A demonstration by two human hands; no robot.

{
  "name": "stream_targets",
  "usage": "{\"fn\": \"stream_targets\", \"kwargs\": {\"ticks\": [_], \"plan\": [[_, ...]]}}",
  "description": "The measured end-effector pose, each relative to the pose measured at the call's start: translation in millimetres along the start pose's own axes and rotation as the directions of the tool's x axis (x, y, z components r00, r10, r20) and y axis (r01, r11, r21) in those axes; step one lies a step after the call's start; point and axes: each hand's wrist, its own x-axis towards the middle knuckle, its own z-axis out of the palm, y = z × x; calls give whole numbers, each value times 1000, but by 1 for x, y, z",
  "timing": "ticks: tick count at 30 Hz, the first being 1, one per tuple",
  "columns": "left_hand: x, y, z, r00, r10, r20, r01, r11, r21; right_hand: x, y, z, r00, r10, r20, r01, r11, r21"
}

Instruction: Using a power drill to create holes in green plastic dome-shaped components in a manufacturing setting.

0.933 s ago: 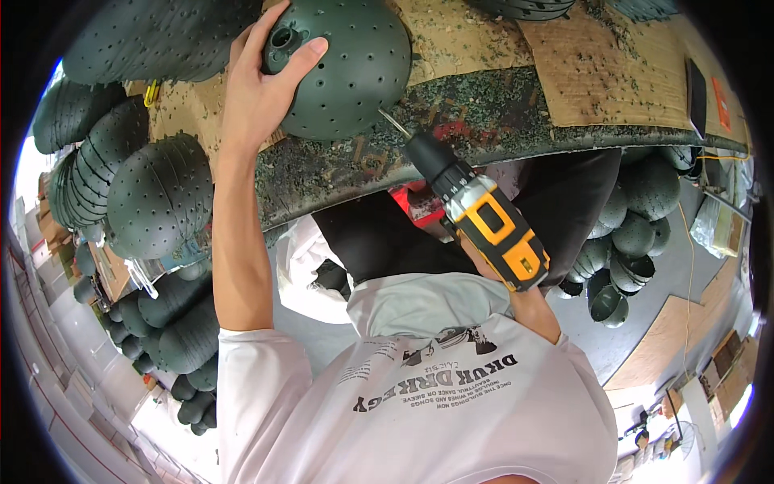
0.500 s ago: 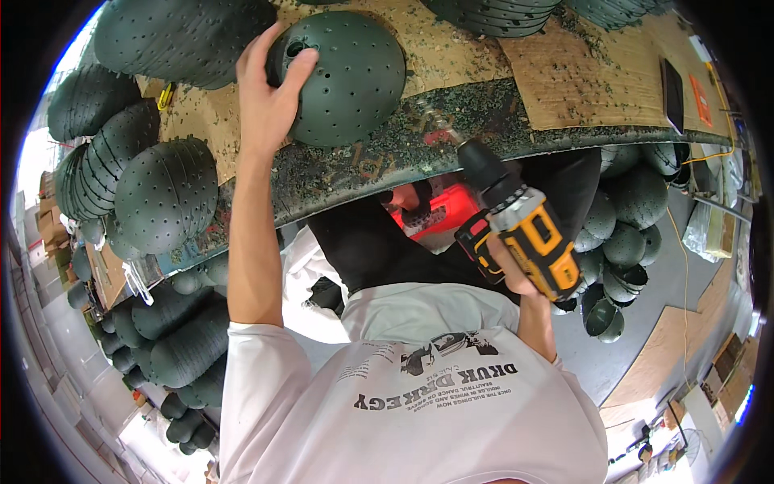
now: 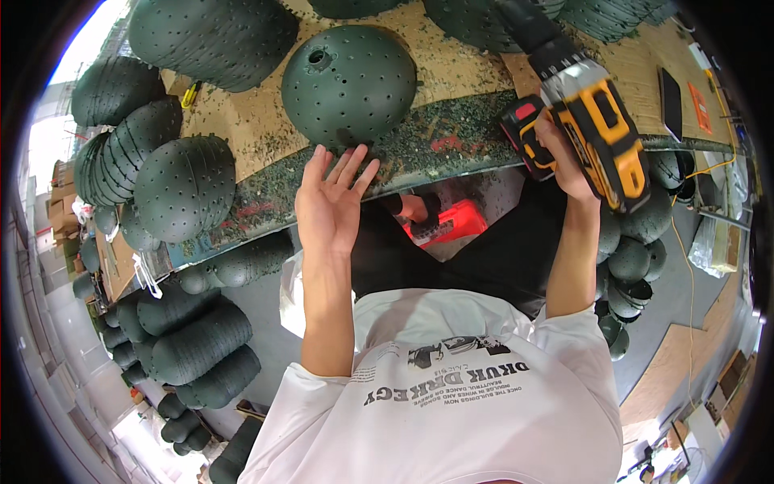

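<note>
Head view: a dark green, dome-shaped, plastic-looking shell (image 3: 349, 85), pierced by many small holes and by one larger round hole (image 3: 317, 58) at its upper left, rests domed side up near the front edge of the debris-strewn counter (image 3: 451, 133), partly over a tan cardboard sheet (image 3: 250, 121). The left hand (image 3: 332, 198), which a moment earlier spans the side of the shell with its thumb near the larger hole, is now released from that hold; it lies palm up, fingers spread and empty, just in front of the shell's near rim. Whether the fingertips touch the rim cannot be told. The right hand (image 3: 568, 157) grasps the handle of a yellow-and-black cordless drill (image 3: 601, 113). The drill has shifted from near the shell to the right and farther over the counter, and its black chuck (image 3: 528, 28) reaches toward the upper edge of the view; the bit is not visible. The shell thus appears to stand unsupported by either hand, and drilling seems, for this instant, to be interrupted. Behind and to the left of the shell stand a large nested stack of dark green perforated shells (image 3: 211, 44) and a small yellow tool (image 3: 191, 94).
</note>
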Motion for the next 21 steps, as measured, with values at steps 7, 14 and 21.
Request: {"fn": "stream_targets", "kwargs": {"ticks": [7,14,21], "plan": [[25,1,-3,992,-33,-124,12,986,-164,6,22,7,962,195,191,-248,916,315],[72,-13,23,984,178,-17,-176,941,-289,2,11,5,953,270,139,-303,871,387],[86,2,39,885,434,171,-379,882,-281,-1,6,8,964,254,71,-264,924,275]]}}
